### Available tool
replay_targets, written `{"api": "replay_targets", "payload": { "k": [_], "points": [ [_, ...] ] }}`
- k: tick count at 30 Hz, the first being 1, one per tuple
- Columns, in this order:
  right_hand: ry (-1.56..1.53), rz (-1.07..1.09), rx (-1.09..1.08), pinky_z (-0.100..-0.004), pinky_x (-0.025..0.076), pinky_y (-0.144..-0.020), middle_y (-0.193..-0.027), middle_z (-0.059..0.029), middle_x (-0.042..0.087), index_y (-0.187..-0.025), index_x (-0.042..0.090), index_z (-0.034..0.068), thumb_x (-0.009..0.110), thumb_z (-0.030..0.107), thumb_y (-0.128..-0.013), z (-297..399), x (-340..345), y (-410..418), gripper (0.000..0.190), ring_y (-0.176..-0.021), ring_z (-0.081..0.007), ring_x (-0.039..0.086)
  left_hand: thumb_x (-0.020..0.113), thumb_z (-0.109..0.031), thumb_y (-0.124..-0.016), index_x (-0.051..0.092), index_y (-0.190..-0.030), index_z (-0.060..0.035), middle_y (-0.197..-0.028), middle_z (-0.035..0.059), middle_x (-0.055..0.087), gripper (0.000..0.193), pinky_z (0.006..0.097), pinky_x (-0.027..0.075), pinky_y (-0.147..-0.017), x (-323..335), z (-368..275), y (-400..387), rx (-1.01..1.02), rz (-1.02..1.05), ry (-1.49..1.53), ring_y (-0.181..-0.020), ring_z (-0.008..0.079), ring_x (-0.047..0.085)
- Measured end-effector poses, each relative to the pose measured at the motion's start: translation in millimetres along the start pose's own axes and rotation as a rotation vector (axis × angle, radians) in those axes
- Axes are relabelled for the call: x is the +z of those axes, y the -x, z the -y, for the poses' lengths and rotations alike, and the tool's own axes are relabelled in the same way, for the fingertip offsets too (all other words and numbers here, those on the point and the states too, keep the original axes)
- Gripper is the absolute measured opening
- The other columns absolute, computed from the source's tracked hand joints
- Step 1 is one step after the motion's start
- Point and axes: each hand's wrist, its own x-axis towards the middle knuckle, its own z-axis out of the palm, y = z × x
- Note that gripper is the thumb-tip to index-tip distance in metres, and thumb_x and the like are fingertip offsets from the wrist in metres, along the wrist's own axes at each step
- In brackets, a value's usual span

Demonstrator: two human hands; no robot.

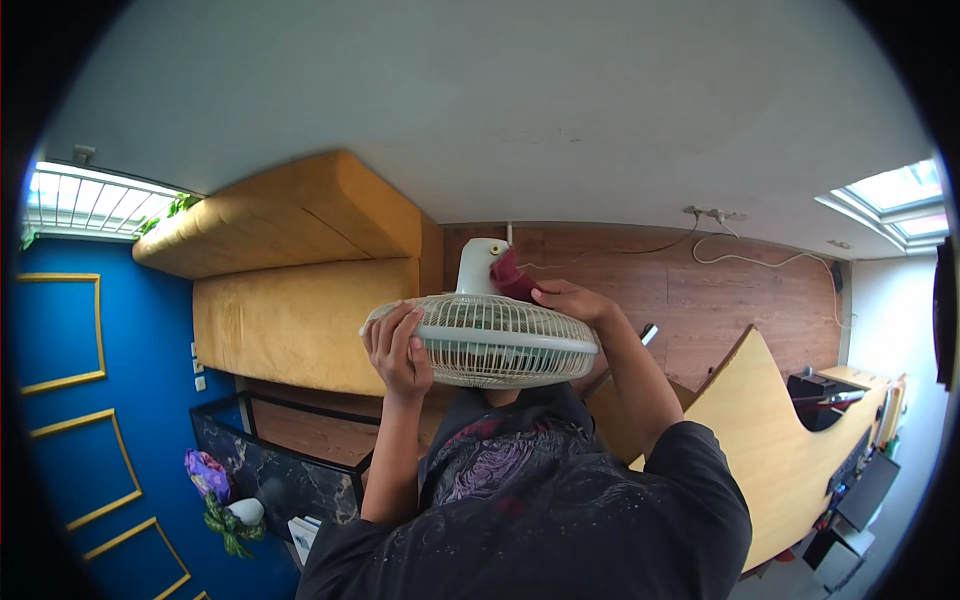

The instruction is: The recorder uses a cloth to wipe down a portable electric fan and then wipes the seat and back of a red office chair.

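Observation:
Right in front of my chest is an electric fan, seen from above, with a wire grille (510, 352) and a white motor housing (474, 270) at its back. My left hand (396, 349) grips the grille's rim at the left, fingers curled over the wires. Between the fingers of my right hand (574, 298) is a dark red cloth (513, 277), which rests against the right side of the motor housing. Green blades show faintly through the wires. The fan's stand is hidden below the head.
A mustard-yellow sofa (307, 322) stands to the left beyond a black marble-look table (281, 469). At the right is a light wooden desk (757, 457) with a monitor (868, 491). Cables run from a wall socket (712, 214) across the wooden floor (720, 300).

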Motion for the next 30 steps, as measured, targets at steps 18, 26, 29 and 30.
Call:
{"api": "replay_targets", "payload": {
  "k": [18,26,29,30],
  "points": [
    [0.764,-0.413,-0.216,-0.0332,0.052,-0.083,-0.114,-0.0123,0.068,-0.121,0.060,0.000,0.048,0.032,-0.103,92,134,24,0.039,-0.096,-0.0244,0.066,0.052,-0.013,-0.090,0.067,-0.109,-0.0080,-0.112,0.0076,0.067,0.024,0.0403,0.040,-0.095,-3,21,-4,0.085,-0.035,0.101,-0.105,0.0263,0.061],
    [1.479,-0.973,-0.797,-0.0511,0.026,-0.114,-0.141,-0.0078,0.051,-0.116,0.063,0.012,0.063,0.021,-0.091,-31,245,24,0.026,-0.137,-0.0321,0.040,0.055,-0.019,-0.089,0.063,-0.111,-0.0098,-0.112,0.0058,0.064,0.025,0.0430,0.037,-0.095,6,23,1,0.130,-0.057,0.080,-0.105,0.0240,0.060],
    [1.598,-1.013,-0.734,-0.0539,0.022,-0.116,-0.147,-0.0069,0.045,-0.118,0.062,0.015,0.065,0.020,-0.088,-50,262,18,0.031,-0.142,-0.0316,0.034,0.054,-0.020,-0.091,0.063,-0.112,-0.0100,-0.112,0.0055,0.063,0.024,0.0427,0.036,-0.095,8,28,2,0.133,-0.060,0.069,-0.106,0.0237,0.060],
    [1.629,-1.022,-0.692,-0.0572,0.020,-0.116,-0.151,-0.0076,0.039,-0.127,0.058,0.019,0.068,0.021,-0.082,-52,258,17,0.046,-0.144,-0.0316,0.030,0.054,-0.021,-0.092,0.062,-0.113,-0.0098,-0.113,0.0060,0.063,0.025,0.0428,0.036,-0.095,7,26,2,0.129,-0.048,0.083,-0.107,0.0241,0.059]
  ]
}}
